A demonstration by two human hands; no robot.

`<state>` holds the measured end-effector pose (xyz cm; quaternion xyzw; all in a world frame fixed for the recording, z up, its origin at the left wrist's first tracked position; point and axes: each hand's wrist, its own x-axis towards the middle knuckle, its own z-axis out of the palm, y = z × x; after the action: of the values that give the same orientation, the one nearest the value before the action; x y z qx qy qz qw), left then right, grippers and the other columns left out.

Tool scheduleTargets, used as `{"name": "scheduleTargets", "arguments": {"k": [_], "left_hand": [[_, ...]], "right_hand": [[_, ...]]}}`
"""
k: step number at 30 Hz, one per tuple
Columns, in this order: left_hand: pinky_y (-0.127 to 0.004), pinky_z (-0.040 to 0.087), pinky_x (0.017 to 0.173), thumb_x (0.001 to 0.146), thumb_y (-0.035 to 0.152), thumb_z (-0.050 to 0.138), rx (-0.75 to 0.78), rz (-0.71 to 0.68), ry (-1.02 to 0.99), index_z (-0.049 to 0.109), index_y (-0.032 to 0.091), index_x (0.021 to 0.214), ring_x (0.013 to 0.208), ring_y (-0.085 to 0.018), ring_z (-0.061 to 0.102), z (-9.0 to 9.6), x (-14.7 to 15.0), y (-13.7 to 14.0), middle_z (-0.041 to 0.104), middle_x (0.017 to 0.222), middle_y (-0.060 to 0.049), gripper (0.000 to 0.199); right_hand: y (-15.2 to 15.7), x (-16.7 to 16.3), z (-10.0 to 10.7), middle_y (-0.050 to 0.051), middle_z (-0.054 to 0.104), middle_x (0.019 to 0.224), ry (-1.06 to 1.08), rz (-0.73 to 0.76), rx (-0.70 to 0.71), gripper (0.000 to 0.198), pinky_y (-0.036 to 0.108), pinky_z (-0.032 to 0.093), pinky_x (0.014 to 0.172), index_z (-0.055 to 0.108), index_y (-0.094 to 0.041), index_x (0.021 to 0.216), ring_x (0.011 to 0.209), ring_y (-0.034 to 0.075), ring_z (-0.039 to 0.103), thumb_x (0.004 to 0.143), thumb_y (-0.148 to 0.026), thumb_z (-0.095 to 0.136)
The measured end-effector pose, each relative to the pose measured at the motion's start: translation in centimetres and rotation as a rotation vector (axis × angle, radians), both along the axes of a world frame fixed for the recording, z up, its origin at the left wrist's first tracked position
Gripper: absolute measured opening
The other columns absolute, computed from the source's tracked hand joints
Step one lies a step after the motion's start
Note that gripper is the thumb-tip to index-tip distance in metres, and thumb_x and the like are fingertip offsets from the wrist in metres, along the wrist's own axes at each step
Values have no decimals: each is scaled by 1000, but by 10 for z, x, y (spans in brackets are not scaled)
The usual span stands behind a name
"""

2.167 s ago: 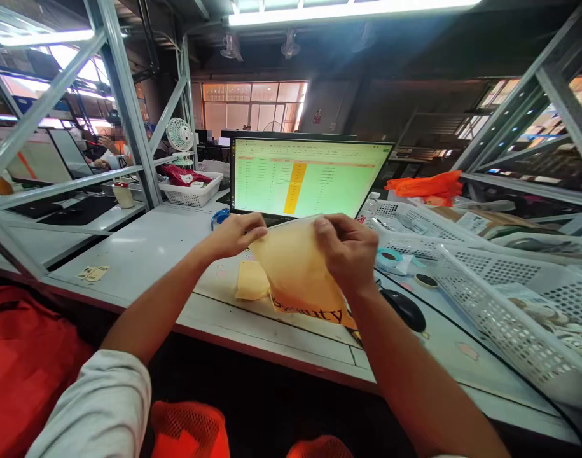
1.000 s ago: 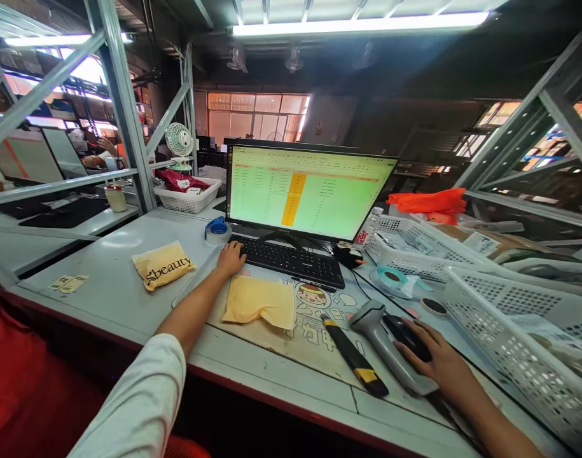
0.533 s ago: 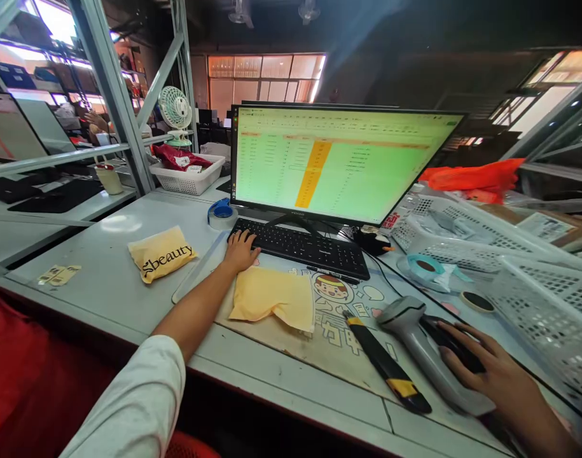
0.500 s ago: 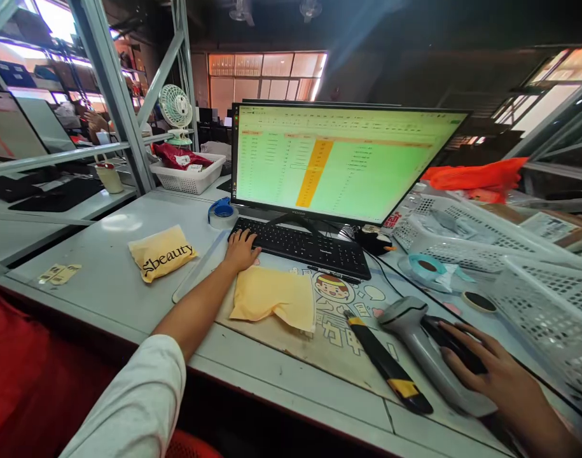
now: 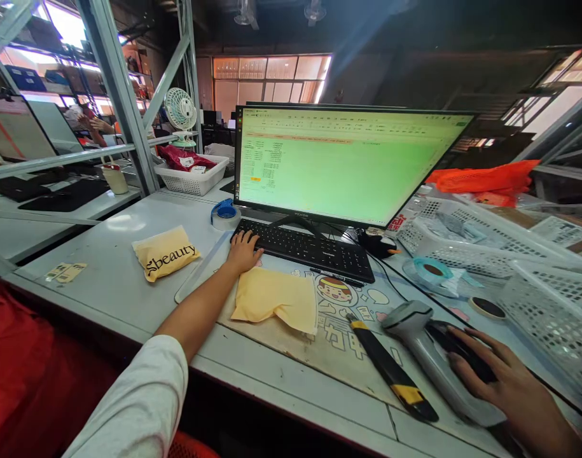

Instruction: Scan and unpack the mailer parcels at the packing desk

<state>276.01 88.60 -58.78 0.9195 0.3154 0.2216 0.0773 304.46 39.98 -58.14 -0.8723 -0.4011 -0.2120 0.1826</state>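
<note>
My left hand (image 5: 243, 252) rests with its fingers stretched over the left end of a black keyboard (image 5: 314, 249). Under the palm and fingers of my right hand (image 5: 512, 378) is a black computer mouse (image 5: 462, 350), at the lower right. Just left of it lies a grey barcode scanner (image 5: 446, 369), and beside that a black-and-yellow utility knife (image 5: 390, 369). A plain yellow packet (image 5: 276, 299) lies on the printed desk mat (image 5: 262, 340), in front of the keyboard. The monitor (image 5: 338, 172) behind shows a spreadsheet.
A second yellow packet with "beauty" lettering (image 5: 166, 254) lies on the left of the table, near some small labels (image 5: 66, 272). Tape rolls (image 5: 226, 216) stand behind the mat. White baskets (image 5: 553, 286) line the right side; a metal frame (image 5: 121, 95) rises at left.
The spreadsheet on the monitor has switched to another layout, with the broad orange column gone. The view has shifted slightly; both hands stay on the keyboard and the mouse.
</note>
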Motion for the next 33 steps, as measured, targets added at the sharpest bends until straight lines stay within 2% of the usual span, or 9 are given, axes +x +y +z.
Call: {"name": "scheduleTargets", "arguments": {"k": [3,5,10,12,16,19,27,33], "left_hand": [[-53,23,129,101,45,49,2,4,-1,52,19,150,154,-37,31,0,0,-1,41,165,-12,56],[-53,23,129,101,45,49,2,12,-5,52,20,150,154,-37,31,0,0,-1,41,165,-12,55],[-53,24,129,101,46,50,8,17,-7,52,22,150,154,-36,32,-1,1,-2,42,164,-10,54],[-53,24,129,101,46,50,9,16,-8,53,23,149,154,-35,32,0,1,-2,43,164,-10,54],[-53,25,128,101,46,49,2,13,-6,52,21,150,154,-36,33,0,0,-2,43,164,-11,55],[-54,24,128,102,46,48,-8,8,-3,51,22,150,154,-36,33,1,-1,-2,42,164,-11,54],[-52,22,130,101,45,48,-16,12,-12,52,20,151,155,-36,31,2,-2,-4,42,165,-12,55],[-53,23,129,102,46,48,-10,8,-5,52,20,151,154,-36,32,2,-2,-3,42,164,-12,55]], "right_hand": [[-2,9,-4,16,62,135,46,25,26,64,55,61,92,63,-31,131,119,41,68,79,-65,45],[-3,15,-7,18,61,133,75,44,34,60,55,58,98,63,-33,129,119,42,67,79,-63,48],[-3,29,-17,14,62,132,110,114,88,51,55,53,107,67,-41,122,121,42,66,76,-59,56],[-3,34,-23,13,63,131,98,113,133,51,57,51,108,68,-43,121,121,43,65,75,-60,56],[-3,41,-29,13,63,130,62,167,135,51,60,52,106,71,-42,122,120,44,65,76,-59,56],[-2,41,-27,13,63,130,51,186,143,49,59,53,103,72,-43,121,122,43,64,77,-58,56],[4,30,-19,12,63,130,86,212,151,52,57,44,117,68,-44,126,128,42,61,77,-55,55],[6,26,-10,13,65,128,91,206,89,49,53,48,114,67,-47,123,126,41,63,76,-51,56]]}}
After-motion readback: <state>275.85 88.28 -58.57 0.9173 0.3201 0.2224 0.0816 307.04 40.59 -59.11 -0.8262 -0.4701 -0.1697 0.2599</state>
